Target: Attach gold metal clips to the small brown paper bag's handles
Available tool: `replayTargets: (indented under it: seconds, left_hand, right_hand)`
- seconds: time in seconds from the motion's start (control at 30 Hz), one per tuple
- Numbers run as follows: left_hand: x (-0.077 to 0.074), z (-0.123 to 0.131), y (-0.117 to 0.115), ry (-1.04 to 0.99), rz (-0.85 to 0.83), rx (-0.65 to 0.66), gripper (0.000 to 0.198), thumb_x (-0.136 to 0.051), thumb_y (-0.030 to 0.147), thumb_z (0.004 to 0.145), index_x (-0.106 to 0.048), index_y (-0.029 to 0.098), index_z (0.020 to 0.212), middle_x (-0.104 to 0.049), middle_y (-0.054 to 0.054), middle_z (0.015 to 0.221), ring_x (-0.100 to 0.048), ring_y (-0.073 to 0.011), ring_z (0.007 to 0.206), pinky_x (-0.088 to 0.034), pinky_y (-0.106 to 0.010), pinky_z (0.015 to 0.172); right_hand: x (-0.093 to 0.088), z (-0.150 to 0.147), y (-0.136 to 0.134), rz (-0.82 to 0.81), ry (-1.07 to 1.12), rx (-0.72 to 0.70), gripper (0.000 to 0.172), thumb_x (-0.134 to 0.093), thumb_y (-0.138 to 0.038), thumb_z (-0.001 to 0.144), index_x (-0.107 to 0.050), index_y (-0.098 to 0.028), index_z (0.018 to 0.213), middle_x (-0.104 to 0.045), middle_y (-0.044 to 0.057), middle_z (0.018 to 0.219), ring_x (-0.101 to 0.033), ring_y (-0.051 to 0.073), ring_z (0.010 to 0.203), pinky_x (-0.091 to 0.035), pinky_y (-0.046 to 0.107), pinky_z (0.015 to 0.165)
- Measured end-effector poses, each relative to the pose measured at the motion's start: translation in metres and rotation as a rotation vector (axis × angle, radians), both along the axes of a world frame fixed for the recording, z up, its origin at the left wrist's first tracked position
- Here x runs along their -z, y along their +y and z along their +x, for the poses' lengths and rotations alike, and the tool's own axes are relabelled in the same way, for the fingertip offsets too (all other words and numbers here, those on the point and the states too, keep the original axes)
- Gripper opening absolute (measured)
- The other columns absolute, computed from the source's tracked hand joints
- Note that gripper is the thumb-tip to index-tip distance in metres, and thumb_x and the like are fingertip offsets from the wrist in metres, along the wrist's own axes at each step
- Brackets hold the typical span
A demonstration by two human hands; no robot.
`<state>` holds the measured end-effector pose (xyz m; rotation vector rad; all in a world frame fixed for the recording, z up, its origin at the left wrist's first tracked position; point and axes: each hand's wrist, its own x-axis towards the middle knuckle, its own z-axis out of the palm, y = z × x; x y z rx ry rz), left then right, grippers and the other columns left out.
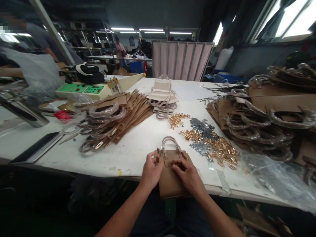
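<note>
A small brown handbag [170, 184] with a plastic-wrapped handle [170, 140] leans at the table's front edge, partly over my lap. At its upper left side, my left hand [151, 171] grips the bag's edge with bent fingers. My right hand [189, 176] lies over the front panel, thumb and fingers drawn together below the handle's base. A small gold glint shows at those fingertips, too small to name. Gold metal fittings [222, 149] and grey metal plates [202, 128] lie in loose heaps to the bag's right.
Brown bag pieces with wrapped handles are stacked at left [123, 115] and right [271, 108]. Beige bag pieces [161, 90] lie behind. A machine with green panels [92, 89], a steel tumbler [27, 110] and a dark notebook [38, 148] stand left. Clear plastic [278, 177] covers the right front.
</note>
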<state>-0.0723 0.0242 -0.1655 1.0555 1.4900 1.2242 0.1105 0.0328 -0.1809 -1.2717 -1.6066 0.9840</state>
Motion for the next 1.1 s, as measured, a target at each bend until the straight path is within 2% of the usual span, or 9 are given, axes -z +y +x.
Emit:
replayTargets:
  seconds: [0.1, 0.17, 0.33, 0.47, 0.57, 0.73, 0.93, 1.03, 1.1]
  left_hand:
    - [-0.007, -0.006, -0.003, -0.164, -0.112, 0.015, 0.049, -0.061, 0.024, 0.079, -0.050, 0.017, 0.126, -0.068, 0.000, 0.083, -0.067, -0.0169, 0.075, -0.053, -0.026, 0.065]
    - [-0.012, -0.012, -0.005, -0.186, -0.158, 0.074, 0.046, -0.061, 0.024, 0.078, -0.056, 0.014, 0.122, -0.069, -0.002, 0.084, -0.069, -0.0176, 0.076, -0.054, -0.026, 0.063]
    - [-0.016, -0.031, -0.006, -0.189, -0.225, 0.249, 0.035, -0.065, 0.026, 0.077, -0.068, 0.011, 0.109, -0.069, -0.004, 0.074, -0.068, -0.0178, 0.064, -0.053, -0.024, 0.051]
    - [-0.012, -0.039, -0.006, -0.169, -0.187, 0.324, 0.038, -0.064, 0.026, 0.081, -0.068, 0.012, 0.116, -0.066, -0.001, 0.072, -0.065, -0.0148, 0.061, -0.054, -0.023, 0.050]
    - [-0.010, -0.040, -0.006, -0.175, -0.118, 0.377, 0.036, -0.062, 0.027, 0.085, -0.069, 0.014, 0.118, -0.068, -0.002, 0.081, -0.066, -0.0125, 0.063, -0.055, -0.021, 0.053]
    - [-0.004, -0.039, -0.004, -0.234, -0.091, 0.376, 0.037, -0.066, 0.029, 0.085, -0.070, 0.014, 0.119, -0.070, -0.004, 0.085, -0.067, -0.0142, 0.069, -0.057, -0.020, 0.054]
    - [0.000, -0.041, -0.006, -0.247, -0.078, 0.342, 0.041, -0.068, 0.025, 0.082, -0.071, 0.013, 0.121, -0.073, -0.006, 0.088, -0.068, -0.0159, 0.072, -0.057, -0.022, 0.054]
    - [0.000, -0.041, -0.006, -0.269, -0.088, 0.327, 0.042, -0.068, 0.023, 0.080, -0.072, 0.014, 0.121, -0.072, -0.005, 0.089, -0.068, -0.0162, 0.072, -0.057, -0.023, 0.054]
    - [0.000, -0.041, -0.005, -0.269, -0.091, 0.323, 0.042, -0.068, 0.023, 0.079, -0.072, 0.015, 0.120, -0.072, -0.004, 0.086, -0.067, -0.0159, 0.071, -0.057, -0.023, 0.053]
  right_hand:
    - [0.003, 0.000, -0.003, -0.029, 0.057, 0.001, 0.049, -0.065, -0.039, 0.090, -0.059, -0.028, 0.137, -0.075, 0.004, 0.110, -0.070, 0.029, 0.108, -0.054, 0.044, 0.098]
    - [0.005, 0.000, -0.005, -0.080, 0.082, -0.003, 0.058, -0.068, -0.038, 0.089, -0.051, -0.026, 0.143, -0.077, 0.004, 0.107, -0.071, 0.029, 0.106, -0.054, 0.045, 0.097]
    - [0.006, -0.001, -0.009, -0.134, 0.123, -0.023, 0.024, -0.073, -0.045, 0.086, -0.064, -0.024, 0.095, -0.077, 0.006, 0.106, -0.072, 0.030, 0.103, -0.056, 0.042, 0.089]
    - [0.003, -0.004, -0.007, -0.057, 0.048, 0.027, 0.023, -0.073, -0.049, 0.084, -0.072, -0.025, 0.083, -0.077, 0.006, 0.105, -0.071, 0.032, 0.104, -0.057, 0.044, 0.090]
    - [0.002, -0.009, -0.008, -0.081, 0.007, -0.007, 0.030, -0.069, -0.048, 0.088, -0.077, -0.027, 0.108, -0.078, 0.005, 0.094, -0.073, 0.030, 0.092, -0.059, 0.043, 0.085]
    - [-0.004, -0.018, -0.012, -0.089, -0.083, -0.138, 0.050, -0.057, -0.041, 0.098, -0.055, -0.023, 0.145, -0.074, 0.004, 0.081, -0.070, 0.027, 0.072, -0.059, 0.041, 0.071]
    - [-0.020, -0.020, -0.015, 0.049, -0.360, -0.227, 0.046, -0.042, -0.035, 0.105, -0.046, -0.025, 0.149, -0.072, 0.012, 0.119, -0.070, 0.031, 0.105, -0.057, 0.045, 0.086]
    - [-0.024, -0.020, -0.017, 0.059, -0.392, -0.298, 0.052, -0.036, -0.032, 0.107, -0.033, -0.025, 0.158, -0.069, 0.013, 0.127, -0.068, 0.030, 0.112, -0.057, 0.044, 0.088]
    - [-0.025, -0.021, -0.017, 0.065, -0.379, -0.287, 0.049, -0.038, -0.032, 0.106, -0.037, -0.024, 0.155, -0.069, 0.013, 0.127, -0.068, 0.030, 0.113, -0.056, 0.044, 0.089]
